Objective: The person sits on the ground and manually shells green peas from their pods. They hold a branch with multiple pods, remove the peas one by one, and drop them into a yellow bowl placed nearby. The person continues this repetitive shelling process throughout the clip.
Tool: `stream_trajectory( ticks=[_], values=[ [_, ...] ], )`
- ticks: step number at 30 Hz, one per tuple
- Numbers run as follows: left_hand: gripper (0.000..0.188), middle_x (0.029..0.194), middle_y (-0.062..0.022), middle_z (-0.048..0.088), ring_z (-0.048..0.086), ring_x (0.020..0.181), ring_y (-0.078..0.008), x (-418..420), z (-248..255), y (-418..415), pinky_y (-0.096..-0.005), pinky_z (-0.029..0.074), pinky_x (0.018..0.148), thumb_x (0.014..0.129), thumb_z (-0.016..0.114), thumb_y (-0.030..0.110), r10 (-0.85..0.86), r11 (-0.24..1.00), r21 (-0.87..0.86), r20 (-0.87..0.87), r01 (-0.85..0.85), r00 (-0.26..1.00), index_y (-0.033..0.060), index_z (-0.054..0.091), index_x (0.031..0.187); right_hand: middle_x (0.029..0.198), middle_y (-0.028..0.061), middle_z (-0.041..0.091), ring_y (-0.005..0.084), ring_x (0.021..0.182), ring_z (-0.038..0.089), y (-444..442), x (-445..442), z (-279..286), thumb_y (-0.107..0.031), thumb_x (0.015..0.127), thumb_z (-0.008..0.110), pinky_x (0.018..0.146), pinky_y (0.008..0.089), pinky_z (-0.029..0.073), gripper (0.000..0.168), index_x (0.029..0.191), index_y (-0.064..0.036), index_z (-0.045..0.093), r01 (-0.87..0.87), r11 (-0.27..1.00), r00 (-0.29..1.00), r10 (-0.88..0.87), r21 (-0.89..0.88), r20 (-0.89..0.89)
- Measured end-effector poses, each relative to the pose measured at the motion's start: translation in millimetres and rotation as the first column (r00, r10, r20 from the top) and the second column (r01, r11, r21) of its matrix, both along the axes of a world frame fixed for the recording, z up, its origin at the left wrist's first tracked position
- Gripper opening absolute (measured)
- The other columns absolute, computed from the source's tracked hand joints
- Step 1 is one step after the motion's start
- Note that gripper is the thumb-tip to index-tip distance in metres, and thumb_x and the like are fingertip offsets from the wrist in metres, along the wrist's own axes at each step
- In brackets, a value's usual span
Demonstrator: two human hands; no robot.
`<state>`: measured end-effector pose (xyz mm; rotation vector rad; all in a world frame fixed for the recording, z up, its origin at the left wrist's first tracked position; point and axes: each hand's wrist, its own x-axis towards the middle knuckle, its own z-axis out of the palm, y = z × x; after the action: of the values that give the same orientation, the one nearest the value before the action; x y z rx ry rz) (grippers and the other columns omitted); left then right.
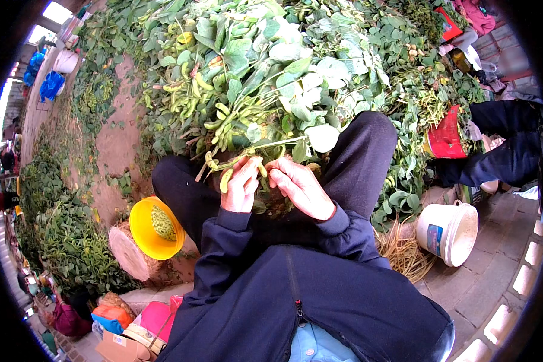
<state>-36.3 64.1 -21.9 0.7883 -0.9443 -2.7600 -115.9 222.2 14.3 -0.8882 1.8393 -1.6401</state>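
My left hand (240, 184) grips a soybean stalk (278, 142) with green pods on it, low between my knees. One plump pod (226, 180) hangs beside its fingers. Close by on the right, my right hand (301, 184) has thumb and forefinger pinched at a small pod (262, 169) between the two hands; its fingertips are partly hidden. Directly beyond, a large heap of cut soybean plants (253, 59) carries broad leaves and clusters of pods (235, 124). Left of my knee, a yellow bucket (138, 228) leans, with shelled green beans (163, 222) inside.
A round straw-sided block (129, 253) is under the yellow bucket. To my right are a white lidded bucket (430, 233) and dry straw (402, 251). Another person's dark-trousered leg (502, 167) is at far right, near a red bag (448, 138). A cardboard box (122, 348) lies lower left.
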Motion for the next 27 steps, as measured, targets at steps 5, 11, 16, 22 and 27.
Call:
stream_trajectory(
  ticks=[5, 11, 16, 22, 27],
  values=[
    [0.014, 0.076, 0.0044, 0.056, 0.036, 0.052, -0.0001, -0.9, -3.0, -0.5, -0.0167, 0.025, 0.045, 0.093, 0.062, 0.008, 0.019, 0.995, -0.094, -0.008, -0.020, 1.000, -0.0017, 0.066, 0.101, 0.078, 0.0023, 0.062, 0.0089, 0.061, 0.052, -2.2, 6.1, -1.1, -0.012, 0.100, 0.051, 0.057, 0.0260, 0.045, 0.020, 0.112, 0.000, 0.060, 0.042, 0.999, 0.963, -0.035, -0.019, 0.266],
    [0.006, 0.076, 0.0041, 0.057, 0.038, 0.052, -0.0004, -3.6, 5.7, 4.0, -0.0179, 0.025, 0.045, 0.090, 0.065, 0.005, 0.080, 0.984, -0.161, 0.035, -0.074, 0.996, 0.0008, 0.066, 0.093, 0.079, 0.0006, 0.065, 0.0051, 0.058, 0.049, -4.9, 6.8, -2.0, -0.011, 0.100, 0.051, 0.054, 0.0222, 0.044, 0.022, 0.117, -0.001, 0.061, 0.069, 0.998, 0.945, -0.066, 0.003, 0.320],
    [0.002, 0.076, 0.0045, 0.058, 0.040, 0.054, 0.0005, -2.0, 9.7, 11.4, -0.0175, 0.024, 0.046, 0.087, 0.067, 0.003, 0.116, 0.981, -0.163, 0.034, -0.109, 0.993, 0.0041, 0.066, 0.088, 0.089, 0.0008, 0.067, 0.0037, 0.061, 0.048, -3.1, 5.1, -7.8, -0.018, 0.102, 0.052, 0.057, 0.0178, 0.041, 0.029, 0.124, 0.000, 0.058, 0.013, 1.000, 0.919, -0.018, 0.015, 0.394],
    [0.003, 0.080, 0.0024, 0.062, 0.049, 0.062, -0.0017, -1.5, 11.3, 9.9, -0.0179, 0.031, 0.052, 0.087, 0.068, 0.001, 0.159, 0.962, -0.230, 0.042, -0.146, 0.986, 0.0036, 0.067, 0.088, 0.091, 0.0007, 0.067, 0.0039, 0.060, 0.048, -2.2, 6.0, -9.2, -0.016, 0.102, 0.049, 0.055, 0.0190, 0.043, 0.029, 0.124, -0.001, 0.060, 0.021, 0.999, 0.894, -0.002, -0.037, 0.447],
    [0.002, 0.082, 0.0011, 0.064, 0.051, 0.063, -0.0026, -1.5, 9.9, 10.5, -0.0182, 0.033, 0.053, 0.087, 0.067, 0.002, 0.162, 0.957, -0.250, 0.031, -0.149, 0.986, 0.0030, 0.067, 0.089, 0.091, 0.0005, 0.067, 0.0034, 0.059, 0.047, -2.1, 5.7, -6.9, -0.015, 0.102, 0.050, 0.055, 0.0184, 0.042, 0.028, 0.124, -0.001, 0.059, 0.002, 1.000, 0.888, 0.005, -0.015, 0.460]
  ],
)
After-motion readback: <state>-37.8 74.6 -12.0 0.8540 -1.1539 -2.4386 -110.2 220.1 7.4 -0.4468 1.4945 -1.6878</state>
